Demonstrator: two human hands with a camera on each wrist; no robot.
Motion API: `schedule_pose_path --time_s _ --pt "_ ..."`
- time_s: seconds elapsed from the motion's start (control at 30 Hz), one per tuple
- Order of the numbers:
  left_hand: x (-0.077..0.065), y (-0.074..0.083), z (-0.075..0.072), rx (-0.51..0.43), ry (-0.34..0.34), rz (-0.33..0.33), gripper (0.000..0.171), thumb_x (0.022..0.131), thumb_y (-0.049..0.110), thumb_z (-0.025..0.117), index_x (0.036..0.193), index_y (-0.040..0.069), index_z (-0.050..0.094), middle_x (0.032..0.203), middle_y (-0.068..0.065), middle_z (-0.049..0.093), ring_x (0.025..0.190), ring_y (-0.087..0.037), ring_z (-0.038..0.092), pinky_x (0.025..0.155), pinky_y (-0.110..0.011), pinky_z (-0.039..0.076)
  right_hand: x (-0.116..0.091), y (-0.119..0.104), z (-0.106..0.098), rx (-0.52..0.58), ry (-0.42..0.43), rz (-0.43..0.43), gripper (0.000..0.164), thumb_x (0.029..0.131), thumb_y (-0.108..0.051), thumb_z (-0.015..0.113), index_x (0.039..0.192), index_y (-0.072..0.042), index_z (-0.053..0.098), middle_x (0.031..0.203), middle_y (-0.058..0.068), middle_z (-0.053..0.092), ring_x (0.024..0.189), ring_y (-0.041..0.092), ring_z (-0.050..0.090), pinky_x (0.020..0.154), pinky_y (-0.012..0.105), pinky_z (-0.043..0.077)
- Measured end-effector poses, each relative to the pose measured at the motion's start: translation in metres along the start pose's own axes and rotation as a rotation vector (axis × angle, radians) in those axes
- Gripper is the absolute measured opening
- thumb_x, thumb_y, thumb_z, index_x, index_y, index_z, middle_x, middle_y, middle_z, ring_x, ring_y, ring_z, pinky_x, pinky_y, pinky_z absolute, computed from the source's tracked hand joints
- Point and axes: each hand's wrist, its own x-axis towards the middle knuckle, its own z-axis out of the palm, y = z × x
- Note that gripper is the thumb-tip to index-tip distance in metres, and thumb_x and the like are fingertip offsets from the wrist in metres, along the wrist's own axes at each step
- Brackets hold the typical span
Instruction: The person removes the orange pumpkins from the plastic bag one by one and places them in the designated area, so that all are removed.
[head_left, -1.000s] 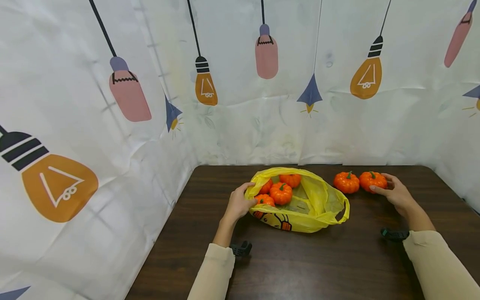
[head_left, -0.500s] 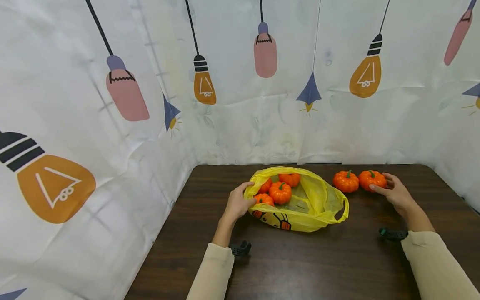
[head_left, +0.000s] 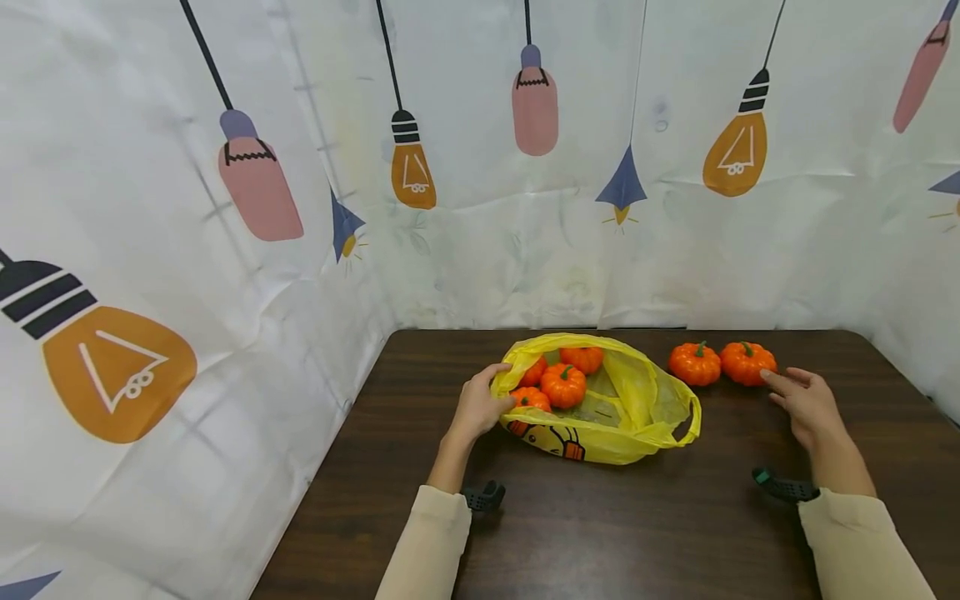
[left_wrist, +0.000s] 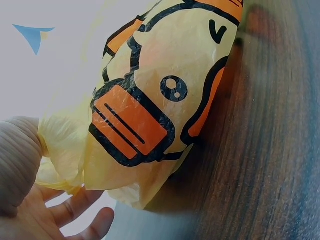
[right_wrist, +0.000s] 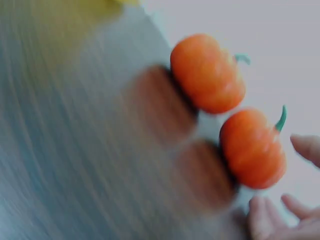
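On the table's left-centre lies a yellow plastic bag [head_left: 626, 446], mouth gaping, with several small orange pumpkins [head_left: 564, 386] inside. My left hand [head_left: 477, 406] grips the bag's left rim. The left wrist view shows the thumb on the plastic, fingers behind it, and the bag's printed cartoon face [left_wrist: 170, 95]. To the right of the bag stand two more orange pumpkins side by side, the nearer-to-bag pumpkin [head_left: 694, 364] and the outer pumpkin [head_left: 747, 363], both with green stems. My right hand [head_left: 808, 407] is just right of the outer one, its fingers spread and holding nothing.
The dark wooden table [head_left: 600, 525] ends at a back edge close behind the bag and pumpkins. A white curtain [head_left: 495, 250] printed with lamps hangs behind and along the left side. Black wrist straps [head_left: 783, 486] sit on both forearms.
My right hand has come off the outer pumpkin and drawn back slightly to the right and toward me. The left hand, bag and pumpkins stay where they were.
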Motion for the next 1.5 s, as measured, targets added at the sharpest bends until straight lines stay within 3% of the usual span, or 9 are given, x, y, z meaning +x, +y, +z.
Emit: schedule_pose_path --time_s 0.1,0.17,0.3,0.5,0.67,0.8,1.07,1.23,1.5 --pt "0.000 0.001 0.001 -0.002 -0.001 -0.011 0.059 0.093 0.010 0.072 0.148 0.019 0.055 0.154 -0.016 0.051 0.045 -0.012 0.032 0.050 -0.026 0.039 -0.014 -0.011 0.009 0.130 0.066 0.045 0.082 0.096 -0.033 0.070 0.159 -0.010 0.021 0.141 0.012 0.038 0.084 -0.005 0.054 0.075 0.012 0.053" --pt "-0.001 0.002 0.001 -0.001 -0.001 -0.020 0.058 0.093 0.010 0.072 0.148 0.020 0.055 0.154 -0.016 0.051 0.046 -0.014 0.034 0.051 -0.027 0.039 -0.021 -0.021 0.018 0.182 0.122 0.032 0.056 0.095 -0.029 0.072 0.139 -0.018 0.039 0.120 -0.003 0.042 0.083 -0.001 0.056 0.073 0.013 0.054" --pt "0.000 0.001 0.000 0.017 0.012 -0.015 0.059 0.091 0.009 0.073 0.146 0.020 0.057 0.153 -0.016 0.052 0.061 -0.017 0.046 0.054 -0.028 0.040 -0.034 -0.044 0.041 0.168 0.166 -0.084 0.033 0.096 -0.024 0.072 0.112 -0.026 0.043 0.110 -0.006 0.040 0.086 0.003 0.052 0.070 0.012 0.052" --pt "0.000 0.001 0.001 0.019 0.024 -0.004 0.059 0.090 0.009 0.073 0.146 0.020 0.058 0.153 -0.015 0.053 0.073 -0.022 0.052 0.057 -0.029 0.041 -0.051 -0.071 0.079 0.066 0.104 -0.268 0.030 0.097 -0.026 0.071 0.114 -0.030 0.047 0.106 -0.006 0.044 0.086 0.005 0.054 0.071 0.010 0.051" --pt "0.001 0.000 0.001 0.021 0.030 -0.008 0.059 0.090 0.009 0.074 0.145 0.021 0.058 0.152 -0.014 0.054 0.074 -0.023 0.052 0.058 -0.028 0.042 -0.061 -0.078 0.114 -0.075 -0.047 -0.402 0.027 0.101 -0.025 0.065 0.120 -0.031 0.047 0.109 -0.009 0.049 0.094 0.003 0.055 0.078 0.009 0.050" --pt "0.002 0.000 0.001 0.042 0.037 0.004 0.059 0.089 0.010 0.075 0.145 0.020 0.058 0.151 -0.014 0.054 0.096 -0.027 0.056 0.061 -0.029 0.043 -0.066 -0.079 0.142 -0.111 -0.167 -0.479 0.028 0.102 -0.020 0.064 0.125 -0.026 0.048 0.111 -0.009 0.052 0.097 0.004 0.055 0.082 0.011 0.051" --pt "0.003 0.001 0.001 0.055 0.039 0.006 0.057 0.090 0.011 0.075 0.144 0.020 0.059 0.149 -0.014 0.056 0.108 -0.030 0.056 0.070 -0.033 0.047 -0.063 -0.065 0.191 -0.237 -0.289 -0.474 0.050 0.101 -0.026 0.066 0.140 -0.001 0.045 0.129 0.017 0.053 0.112 0.017 0.054 0.090 0.022 0.050" --pt "0.003 0.000 0.003 0.066 0.028 0.003 0.058 0.090 0.012 0.076 0.144 0.021 0.059 0.151 -0.013 0.055 0.119 -0.030 0.057 0.074 -0.035 0.048 -0.057 -0.046 0.208 -0.305 -0.334 -0.403 0.059 0.099 -0.029 0.069 0.143 -0.001 0.044 0.143 0.024 0.047 0.127 0.036 0.050 0.095 0.039 0.052" --pt "0.003 -0.002 0.002 0.061 0.034 0.005 0.058 0.090 0.011 0.076 0.144 0.019 0.059 0.149 -0.014 0.056 0.105 -0.029 0.055 0.060 -0.029 0.042 -0.041 -0.024 0.229 -0.334 -0.415 -0.346 0.070 0.097 -0.027 0.072 0.152 -0.004 0.037 0.154 0.023 0.040 0.136 0.047 0.042 0.102 0.056 0.047"
